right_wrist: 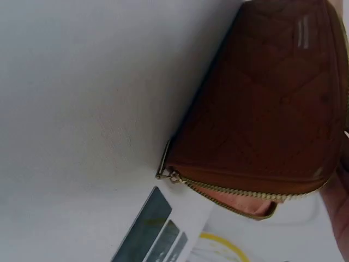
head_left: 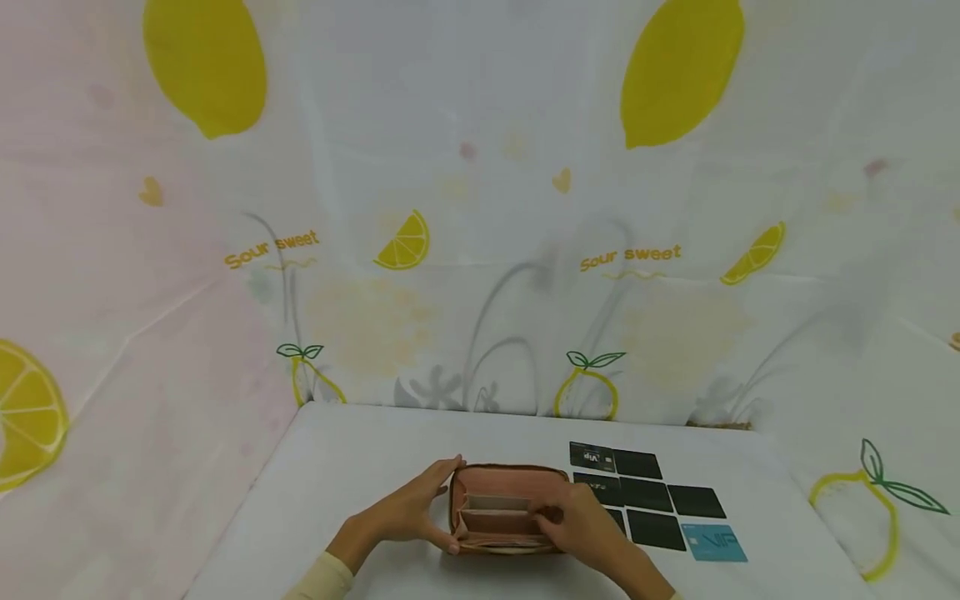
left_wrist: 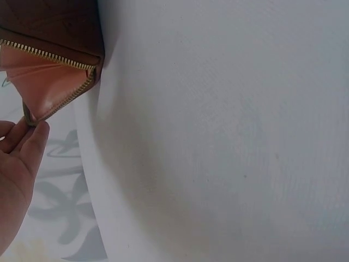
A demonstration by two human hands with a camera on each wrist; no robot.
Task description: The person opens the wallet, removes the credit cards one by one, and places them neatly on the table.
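Observation:
A brown zip-around wallet (head_left: 510, 477) stands unzipped on the white table, its pink lining and inner dividers facing up. My left hand (head_left: 408, 508) grips its left end, thumb at the near edge and fingers at the far edge. In the left wrist view, fingertips (left_wrist: 37, 136) pinch a corner beside the gold zip (left_wrist: 49, 54). Over the right half of the wallet, my right hand (head_left: 581, 521) reaches in with curled fingers that pinch at an inner divider. The right wrist view shows the quilted outside of the wallet (right_wrist: 262, 103) and its zip pull (right_wrist: 163, 160).
Right of the wallet, several dark cards lie in rows, among them a black VIP card (head_left: 591, 457) and a plain black card (head_left: 656, 530). A blue VIP card (head_left: 715, 542) lies at the near right. A lemon-print cloth (head_left: 480, 208) rises behind the table (head_left: 360, 442).

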